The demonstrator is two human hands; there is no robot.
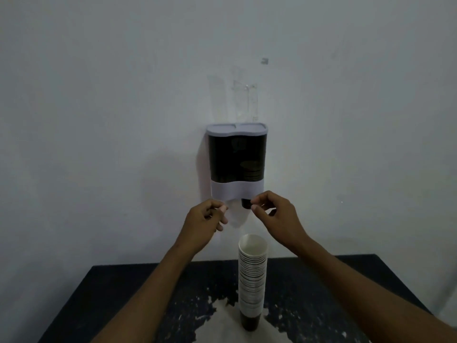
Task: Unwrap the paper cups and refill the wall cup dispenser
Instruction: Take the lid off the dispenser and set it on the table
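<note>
The stack of paper cups (252, 276) stands upright at the middle of the worktop (346, 280), directly below the wall dispenser (237, 159). Both hands are raised between the two: the left hand (205, 225) and right hand (274, 214) each have thumb and forefinger pressed together, apparently pinching a clear wrapper (236, 219) that is hard to make out. To finish unwrapping cleanly, lift the film straight up without tipping the stack.

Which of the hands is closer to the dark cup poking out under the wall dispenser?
Right. The right hand has its fingertips beside the dark cup; the left hand is off to its left, apart.
</note>
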